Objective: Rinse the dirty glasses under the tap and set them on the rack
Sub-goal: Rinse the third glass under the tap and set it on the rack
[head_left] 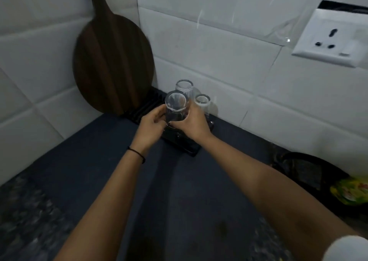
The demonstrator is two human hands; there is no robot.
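A clear drinking glass (176, 106) stands upside down over the black ribbed rack (145, 106) in the counter's far corner. My left hand (152, 124) grips its left side and my right hand (194, 122) grips its right side near the rim. Two more clear glasses stand upside down on the rack behind it, one at the back (184, 85) and one at the right (202, 99). The rack's middle is hidden by my hands. No tap is in view.
A round dark wooden board (113, 61) leans in the tiled corner behind the rack. A white wall socket (330, 41) sits at the upper right. A dark basket (310, 171) with a yellow-green packet (352, 191) is on the dark counter (99, 171) at right.
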